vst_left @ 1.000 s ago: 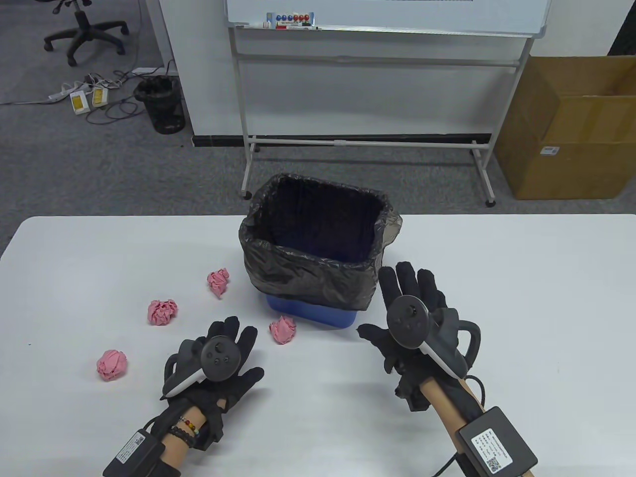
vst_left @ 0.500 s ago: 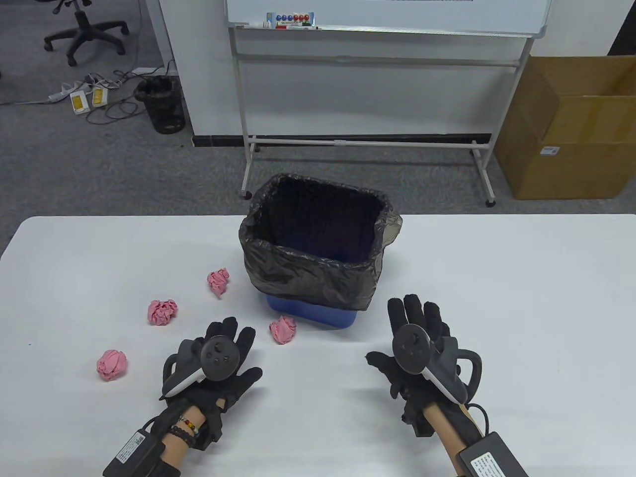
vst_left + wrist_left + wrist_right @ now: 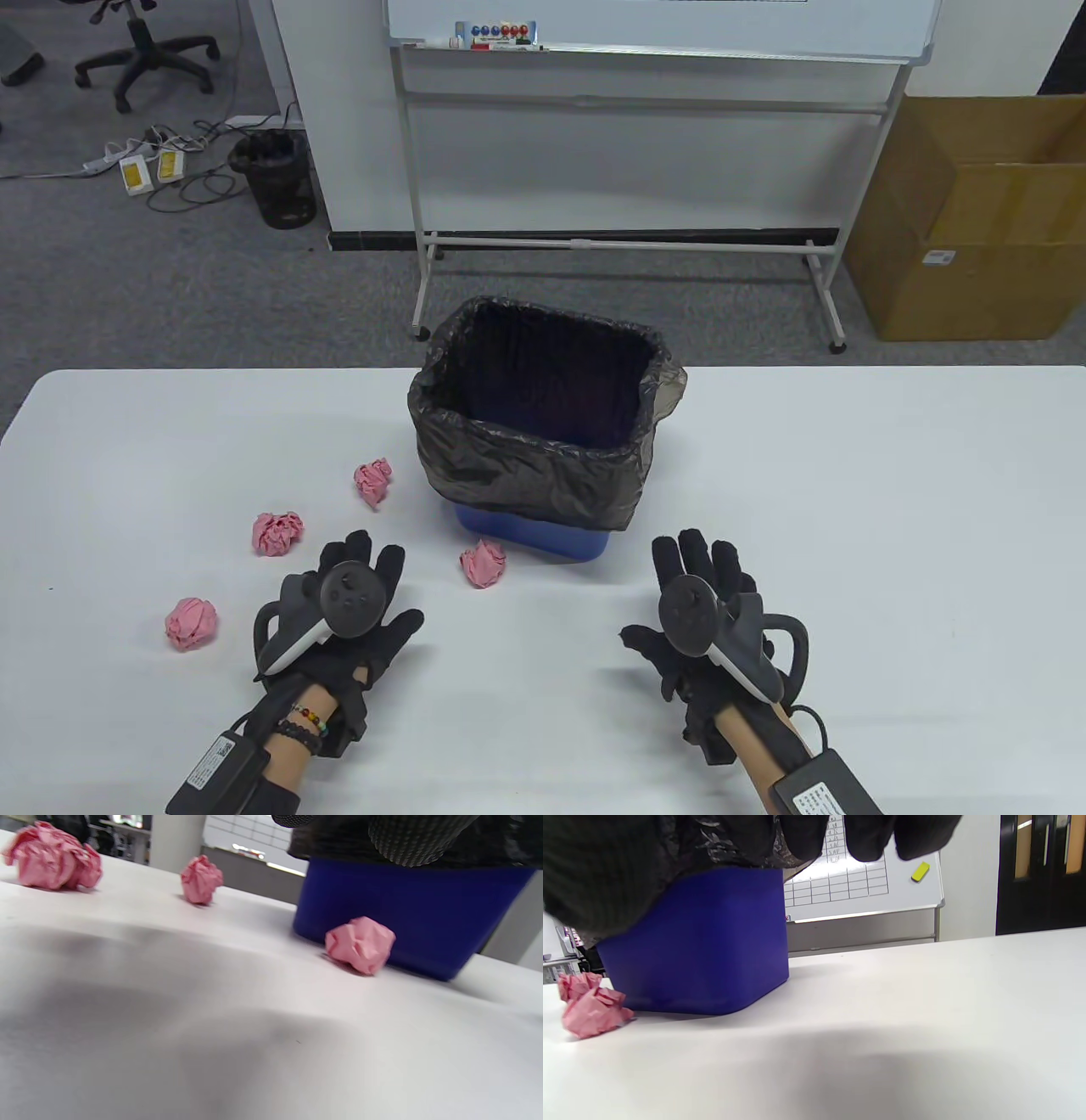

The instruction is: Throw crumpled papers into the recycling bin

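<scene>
A blue bin [image 3: 534, 536] lined with a black bag [image 3: 526, 463] stands mid-table. Several pink crumpled papers lie to its left: one by the bin's front corner [image 3: 483, 564] [image 3: 360, 944] [image 3: 589, 1010], one beside the bin [image 3: 373, 480] [image 3: 201, 879], one further left [image 3: 277, 532] [image 3: 53, 857], one nearest the left edge [image 3: 192, 623]. My left hand [image 3: 361, 569] is open, fingers spread flat, empty, between the papers. My right hand [image 3: 700, 564] is open and empty, right of the bin's front.
The white table [image 3: 891, 509] stretches to the right of the bin. Behind the table stand a whiteboard on a wheeled frame [image 3: 645, 51], a cardboard box [image 3: 976, 221] and a black mesh bin [image 3: 276, 178] on the floor.
My right hand pulled back from beside the bin towards the table's front edge. My left hand shifted a little left and forward. The papers have not moved.
</scene>
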The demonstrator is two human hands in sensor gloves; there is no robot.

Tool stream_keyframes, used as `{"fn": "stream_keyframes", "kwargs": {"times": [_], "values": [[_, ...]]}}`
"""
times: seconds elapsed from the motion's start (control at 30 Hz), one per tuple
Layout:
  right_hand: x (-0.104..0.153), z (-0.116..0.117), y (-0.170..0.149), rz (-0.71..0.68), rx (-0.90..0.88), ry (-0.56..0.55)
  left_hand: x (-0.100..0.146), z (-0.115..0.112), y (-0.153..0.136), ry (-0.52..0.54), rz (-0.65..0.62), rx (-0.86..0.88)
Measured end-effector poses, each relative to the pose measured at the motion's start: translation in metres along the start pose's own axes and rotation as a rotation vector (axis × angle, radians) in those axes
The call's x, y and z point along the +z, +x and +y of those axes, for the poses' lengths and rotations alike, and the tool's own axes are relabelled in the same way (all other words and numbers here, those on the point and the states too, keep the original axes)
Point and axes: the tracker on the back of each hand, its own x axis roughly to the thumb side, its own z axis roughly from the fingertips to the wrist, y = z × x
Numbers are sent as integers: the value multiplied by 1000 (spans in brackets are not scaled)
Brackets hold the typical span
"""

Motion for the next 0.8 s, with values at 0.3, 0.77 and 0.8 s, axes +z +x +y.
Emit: {"fn": "stream_keyframes", "kwargs": {"times": [0.3, 0.77, 0.8], "values": [[3, 5, -2, -17, -5, 47, 1, 18, -41, 74, 158, 52], [4, 8, -3, -25, -10, 88, 10, 18, -106, 125, 464, 38], [4, 8, -3, -26, -9, 91, 10, 16, -109, 126, 485, 16]]}}
